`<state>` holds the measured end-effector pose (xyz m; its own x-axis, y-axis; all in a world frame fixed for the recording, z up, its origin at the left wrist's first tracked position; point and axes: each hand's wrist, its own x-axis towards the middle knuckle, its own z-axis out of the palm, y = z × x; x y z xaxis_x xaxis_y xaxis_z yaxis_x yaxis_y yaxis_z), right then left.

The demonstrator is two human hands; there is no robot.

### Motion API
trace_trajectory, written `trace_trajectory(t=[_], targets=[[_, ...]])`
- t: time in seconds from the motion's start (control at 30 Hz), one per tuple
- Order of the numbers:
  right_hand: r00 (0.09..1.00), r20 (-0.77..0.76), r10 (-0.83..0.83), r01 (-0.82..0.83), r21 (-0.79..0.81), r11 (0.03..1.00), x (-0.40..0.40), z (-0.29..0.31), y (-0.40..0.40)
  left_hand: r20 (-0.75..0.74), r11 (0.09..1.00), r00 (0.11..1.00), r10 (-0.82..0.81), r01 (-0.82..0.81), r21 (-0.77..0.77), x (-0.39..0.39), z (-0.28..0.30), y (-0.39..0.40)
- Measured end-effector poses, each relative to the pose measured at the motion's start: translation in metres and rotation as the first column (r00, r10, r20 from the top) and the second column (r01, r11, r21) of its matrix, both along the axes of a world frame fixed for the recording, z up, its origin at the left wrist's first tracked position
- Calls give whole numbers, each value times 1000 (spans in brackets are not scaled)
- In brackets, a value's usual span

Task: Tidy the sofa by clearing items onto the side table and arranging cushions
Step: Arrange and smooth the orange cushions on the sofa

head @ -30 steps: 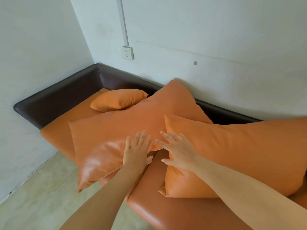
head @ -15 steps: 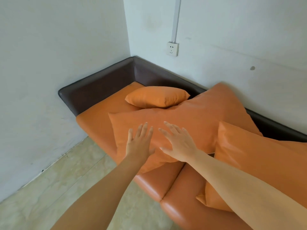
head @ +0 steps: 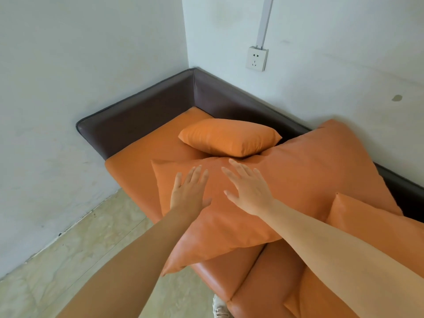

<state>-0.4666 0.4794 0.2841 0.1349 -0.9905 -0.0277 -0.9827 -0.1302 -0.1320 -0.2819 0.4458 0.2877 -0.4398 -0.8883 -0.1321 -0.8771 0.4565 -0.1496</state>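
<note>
So the big orange cushion (head: 298, 180) is lying flat and skewed across the sofa (head: 142, 161) seat, one corner hanging out past the front edge over the floor (head: 68, 260), the far end up against the dark backrest (head: 229, 97). A small orange pillow (head: 229, 137) sits just behind it, its near edge overlapping the big one. Another cushion (head: 367, 226) lies at the right, partly on top of the big one's edge.

Both hands are over the big cushion, palms down. The left hand (head: 189, 191) has its grip spread, fingers straight, holding nothing. Same for the right hand (head: 249, 191), fingers fanned out. Can't say for sure whether they're pressing on it or just above.

Looks like the cushion-arranging step, no loose items in sight and no bench visible either. Next move probably means getting hold of the cushion's edges and standing it up against the backrest, maybe shifting the little pillow first.
</note>
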Motion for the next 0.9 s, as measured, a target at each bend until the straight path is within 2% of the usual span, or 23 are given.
trace_trajectory(t=[0.2, 0.37, 0.5, 0.9], targets=[[1000, -1, -15, 15, 9, 1000, -32, -13, -50, -37, 999, 999, 7, -6, 42, -29, -11, -52], [999, -21, -49, 50, 47, 998, -48, -27, -79, -77, 992, 996, -42, 51, 116, -42, -27, -89], [995, -67, -68, 69, 23, 997, -56, -38, -99, -91, 988, 991, -93, 103, 117, -48, -40, -125], [951, -279, -132, 112, -87, 990, -41, -80, -174, -165, 912, 914, -371, 393, 122, -53, -107, -236]])
